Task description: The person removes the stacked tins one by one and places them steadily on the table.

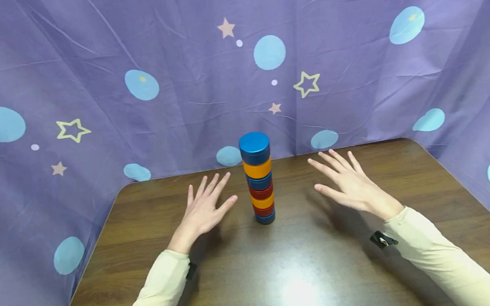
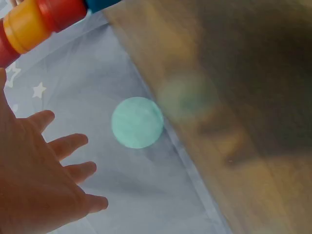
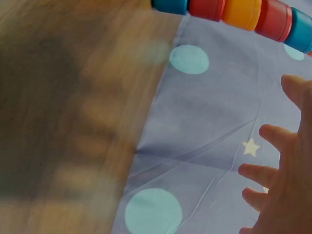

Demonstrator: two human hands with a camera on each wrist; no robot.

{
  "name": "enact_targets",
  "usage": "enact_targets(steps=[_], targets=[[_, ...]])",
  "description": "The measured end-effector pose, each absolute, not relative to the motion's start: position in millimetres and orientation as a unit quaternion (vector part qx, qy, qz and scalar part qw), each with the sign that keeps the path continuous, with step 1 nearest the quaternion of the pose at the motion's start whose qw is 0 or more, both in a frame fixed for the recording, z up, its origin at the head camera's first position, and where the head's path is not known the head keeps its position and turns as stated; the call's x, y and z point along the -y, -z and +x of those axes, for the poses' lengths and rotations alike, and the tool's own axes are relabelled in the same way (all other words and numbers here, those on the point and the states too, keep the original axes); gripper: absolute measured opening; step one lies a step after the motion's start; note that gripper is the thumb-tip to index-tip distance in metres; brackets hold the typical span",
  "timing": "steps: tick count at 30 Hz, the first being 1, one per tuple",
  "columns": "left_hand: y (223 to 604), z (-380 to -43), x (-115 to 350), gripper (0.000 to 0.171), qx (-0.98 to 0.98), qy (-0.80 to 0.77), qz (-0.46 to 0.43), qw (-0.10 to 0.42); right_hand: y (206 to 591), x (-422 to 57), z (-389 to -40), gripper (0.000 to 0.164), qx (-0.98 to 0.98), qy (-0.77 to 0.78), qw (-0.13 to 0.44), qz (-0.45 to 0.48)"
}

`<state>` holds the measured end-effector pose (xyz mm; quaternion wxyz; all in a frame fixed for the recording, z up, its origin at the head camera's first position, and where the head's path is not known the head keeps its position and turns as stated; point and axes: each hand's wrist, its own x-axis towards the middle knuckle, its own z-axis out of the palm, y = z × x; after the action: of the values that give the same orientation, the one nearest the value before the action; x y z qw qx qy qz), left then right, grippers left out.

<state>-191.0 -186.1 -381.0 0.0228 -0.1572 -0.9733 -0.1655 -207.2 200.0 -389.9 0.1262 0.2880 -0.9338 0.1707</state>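
Note:
A tall tower of stacked round pieces (image 1: pixel 258 171) in blue, orange and red stands upright on the table, with a wider blue piece on top. To its left, my left hand (image 1: pixel 204 209) hovers over the wood, fingers spread and thumb pointing toward the tower. On the other side my right hand (image 1: pixel 350 186) is held farther from it, fingers likewise spread. Neither hand holds anything. Part of the tower (image 2: pixel 30 24) shows at the top of the left wrist view, beyond the left hand (image 2: pixel 39 170). In the right wrist view, the tower (image 3: pixel 241 13) lies above the right hand (image 3: pixel 287 161).
The brown wooden table (image 1: pixel 120 254) has rounded back corners and a bright reflection near its front. A purple curtain (image 1: pixel 207 80) with stars and blue dots hangs right behind and beside it. Small dark devices are worn at both wrists, such as the right wrist device (image 1: pixel 382 239).

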Motion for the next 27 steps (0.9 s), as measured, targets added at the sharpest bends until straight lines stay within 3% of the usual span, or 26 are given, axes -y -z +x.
enact_targets(steps=[27], targets=[[326, -200, 165, 0.074, 0.918, 0.278, -0.283, 0.0, 341, -167, -205, 0.057, 0.88, -0.235, 0.203, 0.36]])
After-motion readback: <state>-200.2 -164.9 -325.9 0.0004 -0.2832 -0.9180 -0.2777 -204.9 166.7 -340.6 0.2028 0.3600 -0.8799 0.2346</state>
